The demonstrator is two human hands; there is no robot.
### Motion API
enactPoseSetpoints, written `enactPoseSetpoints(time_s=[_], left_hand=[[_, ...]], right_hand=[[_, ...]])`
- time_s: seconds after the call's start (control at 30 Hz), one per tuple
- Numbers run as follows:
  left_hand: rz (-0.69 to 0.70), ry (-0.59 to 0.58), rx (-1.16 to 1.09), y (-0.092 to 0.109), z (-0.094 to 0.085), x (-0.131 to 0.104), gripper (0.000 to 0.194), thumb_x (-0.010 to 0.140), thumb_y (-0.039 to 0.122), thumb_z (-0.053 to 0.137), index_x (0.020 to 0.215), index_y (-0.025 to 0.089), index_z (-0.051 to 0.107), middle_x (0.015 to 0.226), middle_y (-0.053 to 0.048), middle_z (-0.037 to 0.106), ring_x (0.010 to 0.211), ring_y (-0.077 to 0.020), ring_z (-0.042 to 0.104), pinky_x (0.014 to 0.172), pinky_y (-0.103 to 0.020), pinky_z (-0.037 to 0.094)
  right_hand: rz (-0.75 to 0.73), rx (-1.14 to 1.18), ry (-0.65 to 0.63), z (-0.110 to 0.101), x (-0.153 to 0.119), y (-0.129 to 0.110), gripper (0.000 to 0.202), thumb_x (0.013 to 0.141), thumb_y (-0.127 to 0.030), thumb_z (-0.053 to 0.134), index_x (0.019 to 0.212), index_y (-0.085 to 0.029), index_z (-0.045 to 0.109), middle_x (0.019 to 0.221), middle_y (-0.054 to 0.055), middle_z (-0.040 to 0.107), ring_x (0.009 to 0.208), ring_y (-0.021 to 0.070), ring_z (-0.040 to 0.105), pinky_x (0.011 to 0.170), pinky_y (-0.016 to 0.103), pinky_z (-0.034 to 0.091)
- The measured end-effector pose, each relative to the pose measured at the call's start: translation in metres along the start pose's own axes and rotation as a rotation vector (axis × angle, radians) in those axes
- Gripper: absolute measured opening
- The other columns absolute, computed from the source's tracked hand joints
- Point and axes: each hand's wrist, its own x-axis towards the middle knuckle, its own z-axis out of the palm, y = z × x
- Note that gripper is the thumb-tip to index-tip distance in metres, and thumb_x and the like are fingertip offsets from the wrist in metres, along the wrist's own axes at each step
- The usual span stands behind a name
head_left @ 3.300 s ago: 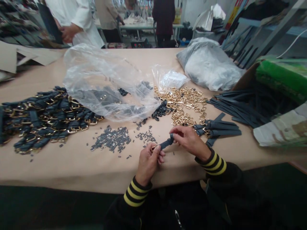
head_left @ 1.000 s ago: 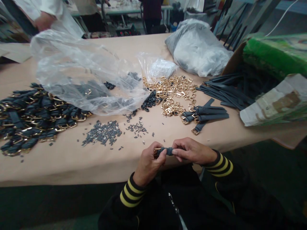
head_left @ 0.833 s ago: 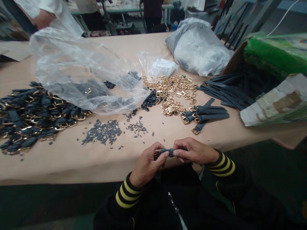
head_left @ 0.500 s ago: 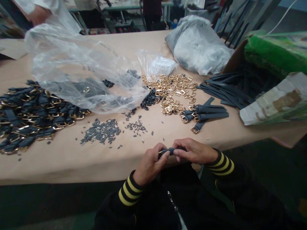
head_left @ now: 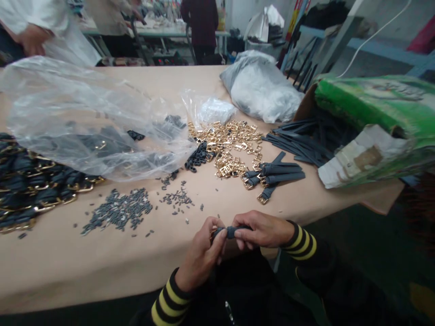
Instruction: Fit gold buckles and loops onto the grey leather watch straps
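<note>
Between my two hands, at the table's front edge, is a dark strap (head_left: 231,232) with a wider band around its middle. My left hand (head_left: 204,249) pinches its left end, where a bit of gold shows. The right end is gripped by my right hand (head_left: 260,229), thumb and fingers pressed together. Small dark pieces (head_left: 124,208) lie scattered to the left. Beyond my hands are gold buckles (head_left: 231,164), dark loops (head_left: 196,157) and several straps with buckles (head_left: 282,174).
Finished-looking buckled straps (head_left: 34,185) heap at the far left beside a clear plastic bag (head_left: 78,104). A grey bag (head_left: 261,86) stands at the back. Loose straps (head_left: 302,140) spill from a green box (head_left: 374,99) on the right. People stand behind the table.
The view has shifted, so the table's contents appear lower and more to the left. Both hands keep their hold on the strap, with little change in grip.
</note>
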Motion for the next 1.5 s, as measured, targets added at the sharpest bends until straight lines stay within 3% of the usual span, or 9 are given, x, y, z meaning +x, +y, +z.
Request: enactPoseSetpoints(time_s=[0.17,0.33,0.5,0.63,0.87,1.03,1.13,1.3,1.5], left_hand=[[-0.022,-0.078,-0.019,0.000,0.000,0.007,0.024,0.085,0.043,0.040,0.080,0.019,0.040,0.052,0.008,0.042,0.039,-0.0050,0.037,0.039,-0.016,0.033],[-0.026,-0.045,-0.032,0.001,0.009,0.010,0.025,0.086,0.044,0.037,0.083,0.020,0.041,0.050,0.008,0.042,0.040,-0.0064,0.038,0.041,-0.017,0.034],[0.015,-0.107,0.006,-0.003,0.015,0.024,0.025,0.086,0.045,0.034,0.089,0.021,0.041,0.056,0.005,0.048,0.046,-0.0082,0.044,0.042,-0.018,0.034],[0.027,-0.141,0.008,-0.002,0.017,0.036,0.025,0.086,0.044,0.034,0.090,0.020,0.040,0.054,0.005,0.050,0.043,-0.0079,0.042,0.041,-0.018,0.032],[0.060,-0.196,0.044,0.005,0.023,0.053,0.024,0.088,0.043,0.030,0.091,0.020,0.036,0.053,0.007,0.046,0.043,-0.0074,0.042,0.044,-0.018,0.033],[0.097,-0.207,0.041,0.003,0.023,0.058,0.023,0.089,0.040,0.030,0.097,0.020,0.037,0.057,0.005,0.048,0.043,-0.0073,0.044,0.044,-0.019,0.035],[0.136,-0.220,0.035,0.004,0.020,0.058,0.026,0.088,0.037,0.034,0.107,0.019,0.040,0.063,0.003,0.052,0.048,-0.0076,0.048,0.049,-0.020,0.040],[0.076,-0.337,-0.011,0.012,0.013,0.056,0.019,0.083,0.032,0.048,0.096,0.019,0.044,0.068,0.002,0.055,0.046,-0.0059,0.050,0.044,-0.018,0.041],[-0.023,-0.378,-0.173,0.015,0.016,0.054,0.022,0.080,0.030,0.052,0.088,0.022,0.033,0.060,0.007,0.053,0.039,-0.0066,0.053,0.036,-0.014,0.038]], right_hand=[[-0.036,0.070,0.071,-0.003,0.003,0.013,0.019,0.078,-0.030,0.055,0.074,-0.012,0.053,0.055,-0.005,0.050,0.048,0.0041,0.041,0.046,0.014,0.032],[-0.037,0.051,0.146,-0.009,0.002,0.019,0.025,0.073,-0.036,0.061,0.070,-0.011,0.054,0.055,-0.007,0.043,0.049,0.0039,0.036,0.045,0.014,0.030],[-0.001,-0.117,0.122,-0.015,-0.004,0.009,0.014,0.081,-0.024,0.047,0.074,-0.013,0.052,0.059,-0.002,0.057,0.050,0.0059,0.049,0.050,0.015,0.037],[-0.013,-0.240,0.176,-0.021,-0.009,0.006,0.007,0.080,-0.018,0.045,0.078,-0.015,0.051,0.064,0.000,0.061,0.056,0.0083,0.054,0.055,0.016,0.040],[-0.039,-0.265,0.338,-0.031,-0.016,0.018,0.016,0.078,-0.026,0.049,0.070,-0.013,0.052,0.058,-0.003,0.046,0.054,0.0082,0.042,0.051,0.018,0.032],[-0.047,-0.102,0.379,-0.029,-0.013,0.023,0.019,0.076,-0.029,0.051,0.065,-0.013,0.050,0.055,-0.004,0.041,0.052,0.0073,0.036,0.050,0.019,0.030],[-0.078,-0.047,0.337,-0.031,-0.012,0.027,0.020,0.079,-0.029,0.049,0.067,-0.012,0.051,0.058,-0.003,0.044,0.054,0.0074,0.038,0.052,0.019,0.032],[-0.106,-0.040,0.190,-0.035,-0.013,0.030,0.025,0.078,-0.034,0.051,0.069,-0.011,0.052,0.057,-0.005,0.038,0.053,0.0058,0.033,0.048,0.017,0.027],[-0.118,0.014,0.203,-0.031,-0.014,0.026,0.025,0.078,-0.034,0.052,0.068,-0.011,0.052,0.056,-0.005,0.038,0.052,0.0057,0.033,0.048,0.017,0.027]])
